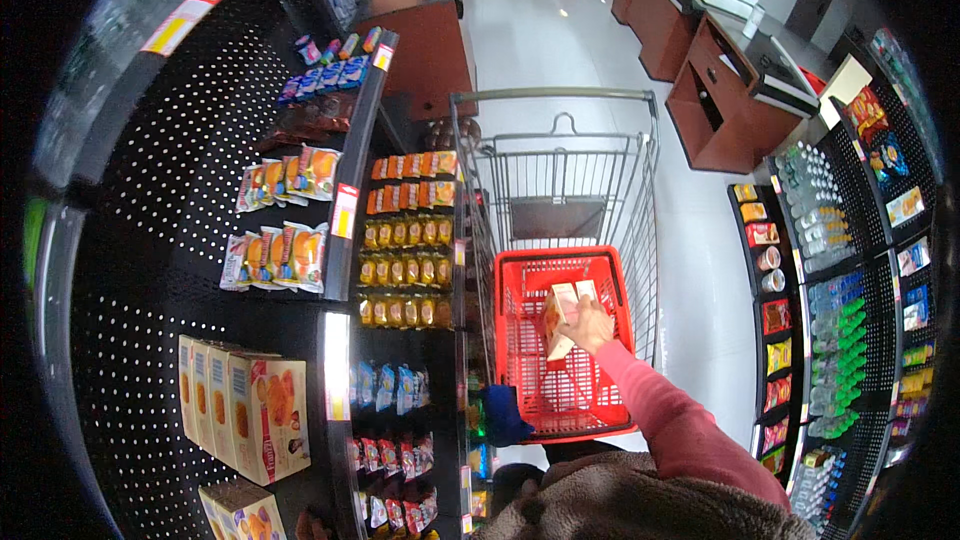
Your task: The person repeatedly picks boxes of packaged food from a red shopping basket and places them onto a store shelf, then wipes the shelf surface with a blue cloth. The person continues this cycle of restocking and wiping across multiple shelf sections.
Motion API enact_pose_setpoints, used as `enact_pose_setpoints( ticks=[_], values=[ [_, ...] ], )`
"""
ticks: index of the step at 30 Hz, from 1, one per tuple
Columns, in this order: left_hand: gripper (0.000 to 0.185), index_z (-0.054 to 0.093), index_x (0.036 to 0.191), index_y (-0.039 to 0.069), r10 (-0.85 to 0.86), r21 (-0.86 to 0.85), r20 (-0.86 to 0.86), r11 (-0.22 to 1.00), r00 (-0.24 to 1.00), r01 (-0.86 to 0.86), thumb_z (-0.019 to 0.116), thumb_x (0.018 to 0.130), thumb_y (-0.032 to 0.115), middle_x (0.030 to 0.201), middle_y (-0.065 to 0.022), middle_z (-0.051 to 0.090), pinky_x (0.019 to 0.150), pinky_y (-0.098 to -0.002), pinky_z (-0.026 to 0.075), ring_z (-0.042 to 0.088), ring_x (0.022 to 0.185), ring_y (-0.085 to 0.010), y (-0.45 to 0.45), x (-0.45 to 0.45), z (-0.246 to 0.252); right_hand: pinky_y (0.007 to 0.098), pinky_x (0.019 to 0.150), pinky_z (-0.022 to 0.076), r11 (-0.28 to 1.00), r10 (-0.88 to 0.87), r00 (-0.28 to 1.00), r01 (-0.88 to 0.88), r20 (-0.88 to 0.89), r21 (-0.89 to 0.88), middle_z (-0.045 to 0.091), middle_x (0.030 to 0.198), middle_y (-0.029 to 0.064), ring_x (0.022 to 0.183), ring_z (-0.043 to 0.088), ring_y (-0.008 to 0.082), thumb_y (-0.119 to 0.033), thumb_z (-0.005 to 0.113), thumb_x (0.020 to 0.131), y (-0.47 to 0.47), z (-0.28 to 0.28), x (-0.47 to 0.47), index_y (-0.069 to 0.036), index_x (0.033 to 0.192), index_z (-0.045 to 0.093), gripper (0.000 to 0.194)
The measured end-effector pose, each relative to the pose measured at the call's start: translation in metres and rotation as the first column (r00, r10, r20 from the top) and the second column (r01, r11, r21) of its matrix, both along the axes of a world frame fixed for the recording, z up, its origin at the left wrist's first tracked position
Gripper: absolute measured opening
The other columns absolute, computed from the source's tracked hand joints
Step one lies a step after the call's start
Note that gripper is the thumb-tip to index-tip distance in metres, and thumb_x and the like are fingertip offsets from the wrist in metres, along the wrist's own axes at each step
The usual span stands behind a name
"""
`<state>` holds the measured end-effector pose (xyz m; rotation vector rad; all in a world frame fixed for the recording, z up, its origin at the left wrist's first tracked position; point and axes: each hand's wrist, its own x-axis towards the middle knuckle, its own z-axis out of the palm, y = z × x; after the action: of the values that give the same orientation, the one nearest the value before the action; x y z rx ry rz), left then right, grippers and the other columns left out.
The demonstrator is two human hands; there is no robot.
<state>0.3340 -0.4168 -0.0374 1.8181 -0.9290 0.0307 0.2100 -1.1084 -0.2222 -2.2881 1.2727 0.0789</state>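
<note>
My right hand [589,326] reaches into a red plastic shopping basket [504,345] and grips a cream-coloured carton [562,307]. A second pale carton [585,289] stands close beside it, partly hidden by my fingers. The basket sits at the near end of a grey wire shopping cart [553,96]. My left hand is out of view. On the left shelf stands a row of cream food cartons [277,420], and more cartons [244,510] show below them.
Left shelves [341,270] hold wrapped bread [281,259] and small yellow packs [405,270]. A blue item [504,412] touches the basket's near left corner. Right shelves hold snack packs [778,355] and green-capped bottles [844,352]. Brown counters [709,105] stand beyond the cart.
</note>
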Motion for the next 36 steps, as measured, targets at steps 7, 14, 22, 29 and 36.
enact_pose_setpoints(
  ticks=[7, 14, 22, 29, 36],
  values=[
    [0.073, 0.031, 0.154, 0.001, 0.187, -0.188, -0.154, 0.958, 0.97, -0.214, 0.048, 0.102, 0.049, 0.154, -0.0235, 0.037, 0.118, -0.051, 0.034, 0.04, 0.14, -0.0412, -0.041, -0.018, 0.009, 0.0389, 0.083, 0.055, 0.916, -0.106, 0.918, -0.06, 0.383, 0.398, 0.069, 0.091, 0.0139, 0.09, 0.069, 0.028, -0.03, 0.081, 0.074, 0.008, 0.085, -0.042, -0.001, 0.11, 0.054, 0.054],
    [0.026, 0.068, 0.119, -0.001, 0.625, 0.298, 0.018, 0.741, 0.78, -0.601, 0.055, 0.104, 0.016, 0.122, -0.0149, 0.065, 0.092, -0.0368, 0.054, 0.065, 0.108, -0.0259, -0.135, -0.031, 0.089, 0.0255, 0.064, 0.0502, 0.63, -0.177, 0.793, -0.364, 0.583, 0.686, 0.067, 0.096, 0.0054, 0.082, 0.062, 0.0114, -0.021, 0.072, 0.088, 0.075, 0.186, -0.044, -0.008, 0.114, 0.055, 0.034],
    [0.058, 0.039, 0.147, -0.004, 0.207, 0.104, -0.761, 0.974, 0.615, -0.2, 0.05, 0.102, 0.032, 0.132, -0.0174, 0.058, 0.084, -0.0338, 0.053, 0.062, 0.109, -0.0242, -0.184, -0.096, 0.11, 0.0255, 0.067, 0.051, 0.329, -0.092, 0.718, -0.632, 0.69, 0.701, 0.066, 0.106, 0.0079, 0.091, 0.062, 0.0138, -0.027, 0.071, 0.09, 0.18, 0.246, -0.026, -0.006, 0.122, 0.053, 0.042],
    [0.043, 0.049, 0.136, 0.002, 0.255, 0.004, -0.728, 0.93, 0.637, -0.368, 0.058, 0.095, 0.013, 0.124, -0.011, 0.062, 0.093, -0.0361, 0.05, 0.061, 0.111, -0.0199, -0.148, -0.129, 0.116, 0.0321, 0.09, 0.0512, 0.285, 0.207, 0.643, -0.76, 0.737, 0.584, 0.064, 0.116, 0.0106, 0.105, 0.062, 0.0176, -0.019, 0.076, 0.087, 0.227, 0.275, -0.017, -0.003, 0.148, 0.04, 0.072],
    [0.066, 0.039, 0.151, 0.003, 0.473, -0.009, -0.4, 0.855, 0.785, -0.519, 0.068, 0.091, 0.004, 0.133, -0.0135, 0.061, 0.099, -0.0369, 0.049, 0.062, 0.118, -0.0196, -0.111, -0.148, 0.097, 0.0336, 0.092, 0.0524, 0.397, 0.475, 0.466, -0.871, 0.747, 0.291, 0.068, 0.119, 0.0133, 0.107, 0.065, 0.0191, -0.009, 0.075, 0.087, 0.289, 0.301, 0.015, 0.0, 0.147, 0.045, 0.068]
  ],
)
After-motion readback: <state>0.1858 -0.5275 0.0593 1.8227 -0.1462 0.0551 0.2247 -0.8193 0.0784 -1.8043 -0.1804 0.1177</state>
